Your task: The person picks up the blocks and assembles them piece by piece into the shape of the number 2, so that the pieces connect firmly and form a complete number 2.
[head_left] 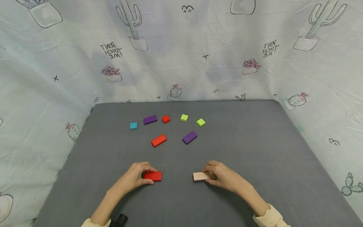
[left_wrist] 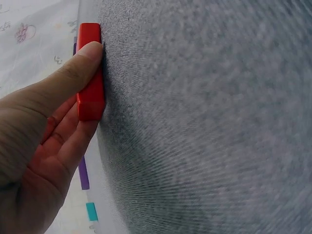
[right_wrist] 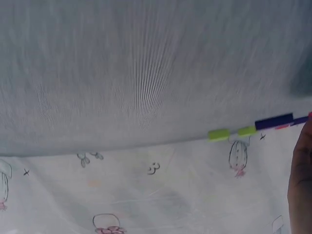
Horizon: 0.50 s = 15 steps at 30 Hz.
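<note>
Watching two pinched blocks over a grey table [head_left: 249,142] backed by a cactus-print sheet [head_left: 181,47]

From my remote seat, the head view gives me a flat, matt table top with a straight far edge and rounded far corners. The left wrist view shows me its fine woven grain. White sheet rises behind the far edge and spreads down both sides, softly creased, printed with potted cacti, succulents, little crosses and lettering.

On the near part of the table, I see the left hand [head_left: 135,177] gripping the held red block [head_left: 153,176], thumb on one long side, fingers on the other, drawn in to the block's width. Facing it across a bare gap, the right hand [head_left: 222,177] pinches the bare-wood block [head_left: 199,176] the same way; my right wrist view catches only a sliver of that hand, so I cannot tell its grip from there.

Beyond the hands, I count a loose red block [head_left: 158,140] and a near purple block [head_left: 189,137], then a loose row towards the far edge: blue block [head_left: 133,126], far purple block [head_left: 150,120], small red block [head_left: 165,119] and two green blocks [head_left: 184,118]. Cream sleeves [head_left: 270,217] end at both forearms, with a black object [head_left: 122,219] beside the left one
</note>
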Tool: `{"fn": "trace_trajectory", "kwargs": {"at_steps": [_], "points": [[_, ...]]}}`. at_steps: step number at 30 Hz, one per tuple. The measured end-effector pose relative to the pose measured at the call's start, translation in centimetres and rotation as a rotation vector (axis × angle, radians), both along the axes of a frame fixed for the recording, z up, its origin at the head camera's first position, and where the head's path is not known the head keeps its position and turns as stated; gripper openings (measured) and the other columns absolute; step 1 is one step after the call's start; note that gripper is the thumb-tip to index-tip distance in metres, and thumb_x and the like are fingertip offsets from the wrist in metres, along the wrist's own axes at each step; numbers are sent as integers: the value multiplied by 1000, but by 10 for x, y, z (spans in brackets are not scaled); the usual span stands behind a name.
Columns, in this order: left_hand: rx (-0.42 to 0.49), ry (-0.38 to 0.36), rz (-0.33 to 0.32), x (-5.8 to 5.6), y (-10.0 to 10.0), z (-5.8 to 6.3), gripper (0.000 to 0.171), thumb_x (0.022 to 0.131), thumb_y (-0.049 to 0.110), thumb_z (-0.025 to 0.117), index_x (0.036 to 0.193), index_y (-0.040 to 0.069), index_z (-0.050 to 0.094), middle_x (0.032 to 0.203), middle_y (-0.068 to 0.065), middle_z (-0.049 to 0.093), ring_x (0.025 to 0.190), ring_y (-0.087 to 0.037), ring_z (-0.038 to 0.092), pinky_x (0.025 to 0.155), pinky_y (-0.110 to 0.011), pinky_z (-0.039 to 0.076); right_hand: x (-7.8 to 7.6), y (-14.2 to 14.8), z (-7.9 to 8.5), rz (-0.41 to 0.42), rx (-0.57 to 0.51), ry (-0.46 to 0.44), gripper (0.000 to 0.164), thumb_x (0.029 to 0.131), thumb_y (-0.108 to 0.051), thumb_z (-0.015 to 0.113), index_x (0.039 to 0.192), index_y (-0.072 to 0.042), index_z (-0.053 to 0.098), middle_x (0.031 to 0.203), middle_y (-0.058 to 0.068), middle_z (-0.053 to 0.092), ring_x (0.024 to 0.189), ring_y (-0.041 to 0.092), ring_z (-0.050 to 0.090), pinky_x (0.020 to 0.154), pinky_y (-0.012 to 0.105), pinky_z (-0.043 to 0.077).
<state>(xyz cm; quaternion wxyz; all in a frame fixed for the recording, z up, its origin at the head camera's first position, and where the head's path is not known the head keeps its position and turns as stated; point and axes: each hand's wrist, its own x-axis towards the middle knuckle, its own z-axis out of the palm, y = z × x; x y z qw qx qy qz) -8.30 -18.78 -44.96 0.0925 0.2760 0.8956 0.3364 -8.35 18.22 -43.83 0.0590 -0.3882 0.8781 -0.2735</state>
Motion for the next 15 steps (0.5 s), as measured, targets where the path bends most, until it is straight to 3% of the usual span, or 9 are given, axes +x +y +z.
{"fn": "trace_trajectory", "kwargs": {"at_steps": [4,15], "points": [[13,-9,3,0,0,1,34,70,18,85,101,11,74,86,11,62,74,-4,51,64,-21,44,-15,0,7,-10,-36,24,22,81,-13,77,102,-8,70,94,-4,62,78,4,53,67,20,48],[18,-36,17,1,2,3,32,69,13,85,99,9,74,87,9,63,74,-6,51,64,-23,45,-54,-26,20,68,-118,55,20,77,-8,78,96,-5,71,86,-1,62,71,6,50,60,19,44]]}}
